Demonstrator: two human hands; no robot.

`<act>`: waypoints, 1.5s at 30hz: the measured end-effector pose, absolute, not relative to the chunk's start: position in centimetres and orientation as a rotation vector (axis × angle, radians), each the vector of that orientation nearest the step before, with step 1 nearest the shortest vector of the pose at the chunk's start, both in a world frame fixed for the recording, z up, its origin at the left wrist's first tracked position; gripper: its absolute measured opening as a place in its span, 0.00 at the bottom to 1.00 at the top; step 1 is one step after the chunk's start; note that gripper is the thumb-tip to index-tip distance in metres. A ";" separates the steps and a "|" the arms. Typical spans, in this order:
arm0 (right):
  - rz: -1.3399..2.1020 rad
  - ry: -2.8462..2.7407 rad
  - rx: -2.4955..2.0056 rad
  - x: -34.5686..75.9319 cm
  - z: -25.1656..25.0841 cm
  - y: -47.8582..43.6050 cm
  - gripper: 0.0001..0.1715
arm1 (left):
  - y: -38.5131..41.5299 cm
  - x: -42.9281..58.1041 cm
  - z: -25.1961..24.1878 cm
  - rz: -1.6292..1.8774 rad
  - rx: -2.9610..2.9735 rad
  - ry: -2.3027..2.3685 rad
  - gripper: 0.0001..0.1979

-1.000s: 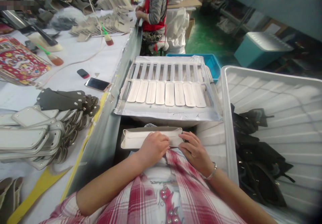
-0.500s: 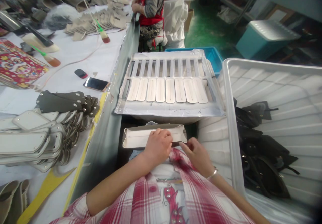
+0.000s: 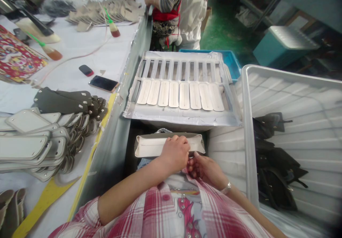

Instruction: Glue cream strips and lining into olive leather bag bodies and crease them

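A long cream leather piece (image 3: 152, 146) with folded edges lies across my lap, just in front of a rack. My left hand (image 3: 175, 153) is curled over its right half and grips it. My right hand (image 3: 204, 167) is closed against the piece's lower right edge, fingers bent and touching my left hand. What the right fingers pinch is hidden behind the left hand.
A foil-wrapped rack (image 3: 181, 118) holds several cream strips (image 3: 184, 95). On the left table (image 3: 77, 67) lie stacks of cream and grey pieces (image 3: 40, 138), a phone (image 3: 103, 83) and brushes. A white tray (image 3: 294, 99) at right holds dark pieces (image 3: 275, 163). Another person (image 3: 167, 6) works beyond.
My right hand has drawn in under the piece's right end and now touches my left hand. The piece and my view have shifted slightly right.
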State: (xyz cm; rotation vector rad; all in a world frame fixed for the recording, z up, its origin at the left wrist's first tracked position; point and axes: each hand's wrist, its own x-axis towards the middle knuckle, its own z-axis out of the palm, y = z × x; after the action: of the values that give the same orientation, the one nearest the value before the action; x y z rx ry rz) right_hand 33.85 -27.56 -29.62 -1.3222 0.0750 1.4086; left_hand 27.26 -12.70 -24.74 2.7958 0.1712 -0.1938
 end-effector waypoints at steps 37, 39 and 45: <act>-0.040 -1.564 -2.160 36.3 -27.7 -30.0 0.16 | -13.9 26.2 -25.1 -0.073 2.747 0.218 0.06; -0.064 -1.575 -2.157 36.3 -27.7 -30.1 0.16 | -14.0 26.3 -25.2 -0.083 2.772 0.195 0.06; 0.032 -1.434 -2.215 36.3 -28.2 -30.0 0.15 | -14.3 26.9 -25.4 -0.100 2.833 0.230 0.06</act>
State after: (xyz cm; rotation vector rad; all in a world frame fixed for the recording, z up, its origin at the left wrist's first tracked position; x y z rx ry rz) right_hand 36.25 -30.03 -28.20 -2.2152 -1.4340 0.0318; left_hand 26.91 -14.27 -25.41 2.8330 0.2302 -0.1002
